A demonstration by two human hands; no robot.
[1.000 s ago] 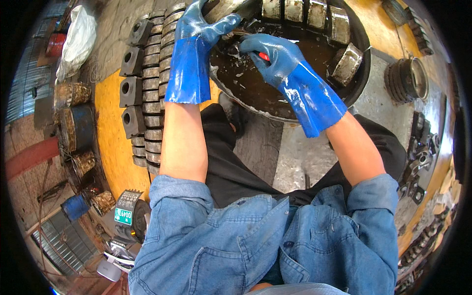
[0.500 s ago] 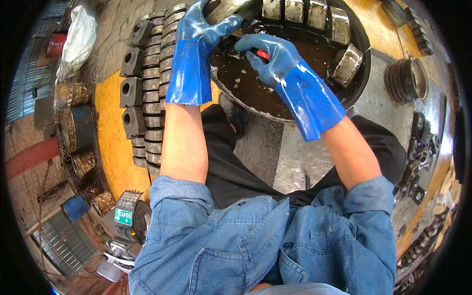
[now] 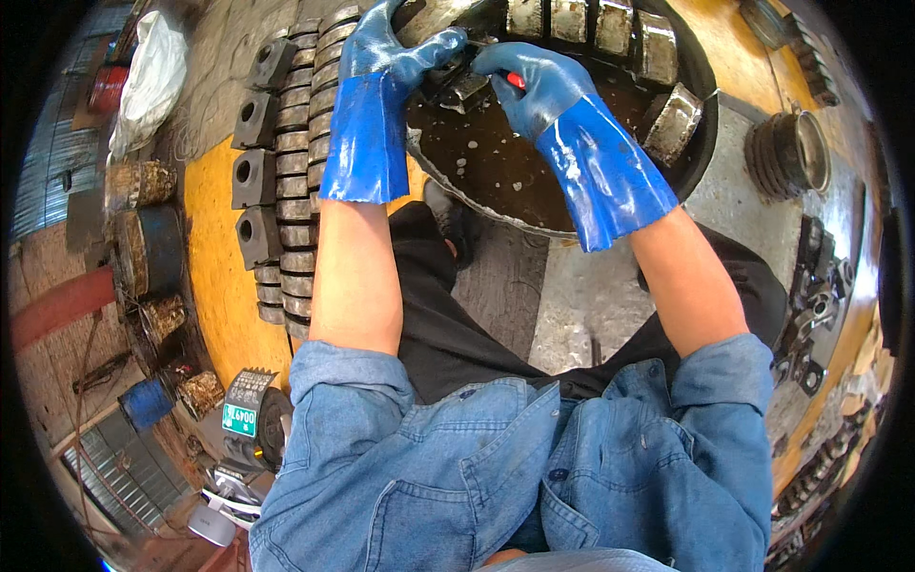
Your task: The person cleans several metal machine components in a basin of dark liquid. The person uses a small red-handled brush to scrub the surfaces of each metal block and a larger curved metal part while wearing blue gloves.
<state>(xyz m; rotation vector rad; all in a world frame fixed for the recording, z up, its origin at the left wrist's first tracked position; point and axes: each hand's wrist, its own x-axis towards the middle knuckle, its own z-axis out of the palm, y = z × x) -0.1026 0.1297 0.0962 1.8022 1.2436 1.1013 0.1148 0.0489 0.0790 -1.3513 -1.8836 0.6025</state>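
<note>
Both my hands wear long blue rubber gloves over a round dark tub [image 3: 710,105] of murky brown liquid [image 3: 515,172]. My left hand [image 3: 386,52] grips a dark, wet metal part [image 3: 464,92] at the tub's left side, its thumb stretched across toward the right; the fingertips are partly cut off by the upper edge. Closed round a tool with a red handle [image 3: 516,80], my right hand [image 3: 541,88] is just right of that part. The tool's thin tip lies against or close to the part; its exact kind is hidden.
Several greasy metal blocks [image 3: 655,50] line the tub's far and right inner wall. Left of the tub stand rows of stacked metal rings [image 3: 297,176] and dark blocks with holes [image 3: 255,176]. A ribbed metal cylinder [image 3: 786,153] and loose metal parts [image 3: 810,315] are to the right.
My right hand has moved up and slightly right with the red-handled tool. More of the metal part's lower edge shows now. My left hand has hardly moved.
</note>
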